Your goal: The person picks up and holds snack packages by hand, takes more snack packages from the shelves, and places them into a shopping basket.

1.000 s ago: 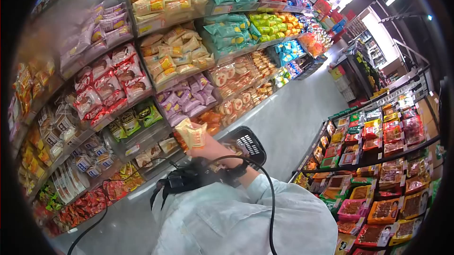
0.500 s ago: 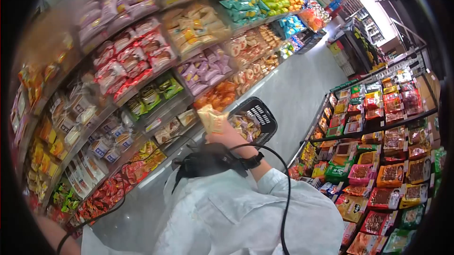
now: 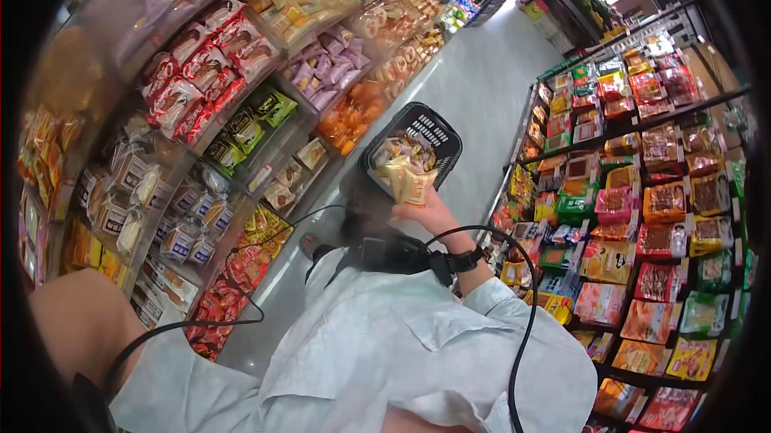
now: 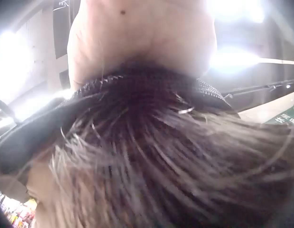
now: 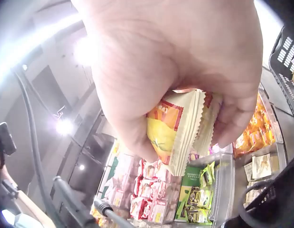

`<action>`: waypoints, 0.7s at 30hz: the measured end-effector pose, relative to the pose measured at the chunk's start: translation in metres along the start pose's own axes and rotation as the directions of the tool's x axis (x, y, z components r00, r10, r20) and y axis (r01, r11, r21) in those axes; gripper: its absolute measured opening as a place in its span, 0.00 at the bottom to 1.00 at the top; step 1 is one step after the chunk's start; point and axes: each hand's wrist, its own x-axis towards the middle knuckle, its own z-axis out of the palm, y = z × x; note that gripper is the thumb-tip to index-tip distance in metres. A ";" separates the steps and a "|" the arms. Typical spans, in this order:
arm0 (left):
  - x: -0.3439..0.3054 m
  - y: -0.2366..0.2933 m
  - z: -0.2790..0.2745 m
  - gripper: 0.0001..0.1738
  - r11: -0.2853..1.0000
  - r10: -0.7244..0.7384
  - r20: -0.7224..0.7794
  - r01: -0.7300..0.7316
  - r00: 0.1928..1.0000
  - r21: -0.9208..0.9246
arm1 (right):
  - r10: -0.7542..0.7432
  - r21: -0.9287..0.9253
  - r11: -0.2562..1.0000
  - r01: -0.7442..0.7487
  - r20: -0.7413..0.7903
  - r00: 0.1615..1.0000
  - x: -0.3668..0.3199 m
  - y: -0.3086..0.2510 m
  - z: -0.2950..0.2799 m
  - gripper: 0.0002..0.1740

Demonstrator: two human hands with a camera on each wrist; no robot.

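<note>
I have the right hand (image 3: 430,213) clamped around cream packets (image 5: 185,130), held near the black basket (image 3: 438,129) of wrapped snacks (image 3: 408,149). The left hand (image 4: 142,35) shows beside dark hair (image 4: 161,156); I cannot tell how its fingers lie.

Head: high, facing forward-down over shelf (image 3: 281,157) and basket (image 3: 454,142). Left wrist: very close on hair (image 4: 151,156), angled up toward ceiling lights (image 4: 236,60). Right wrist: tight on right hand (image 5: 180,66); shares shelf, basket rim with head.
</note>
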 end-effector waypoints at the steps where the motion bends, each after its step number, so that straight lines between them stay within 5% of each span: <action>1: -0.002 0.002 -0.003 0.24 1.000 0.007 -0.006 -0.007 1.000 0.001 | -0.015 0.020 1.000 0.016 -0.036 0.999 -0.003 0.004 -0.005 0.45; 6: -0.010 0.037 -0.045 0.24 0.993 0.116 -0.142 -0.116 0.983 0.004 | -0.029 0.117 0.992 0.050 -0.181 0.983 -0.023 0.020 -0.026 0.46; 12: -0.041 0.120 -0.062 0.23 0.939 0.197 -0.363 -0.282 0.911 -0.199 | -0.068 0.117 0.990 0.076 -0.068 0.995 -0.027 0.042 -0.065 0.51; 14: -0.053 0.130 -0.021 0.23 0.914 0.050 -0.284 -0.159 0.957 -0.372 | -0.086 0.198 0.975 0.102 -0.088 0.992 -0.038 0.034 -0.075 0.53; 16: -0.072 0.126 0.047 0.23 0.818 -0.176 -0.003 0.145 0.984 -0.557 | -0.085 0.210 0.973 0.097 -0.067 0.994 -0.039 0.050 -0.098 0.56; 18: -0.105 0.114 0.133 0.23 0.602 -0.325 0.374 0.495 0.868 -0.626 | -0.089 0.134 0.986 0.097 -0.067 0.994 -0.042 0.068 -0.122 0.59; 21: -0.165 0.122 0.244 0.33 0.490 -0.475 0.652 0.793 0.592 -0.362 | -0.171 0.149 0.974 0.169 0.004 0.985 -0.044 0.080 -0.157 0.60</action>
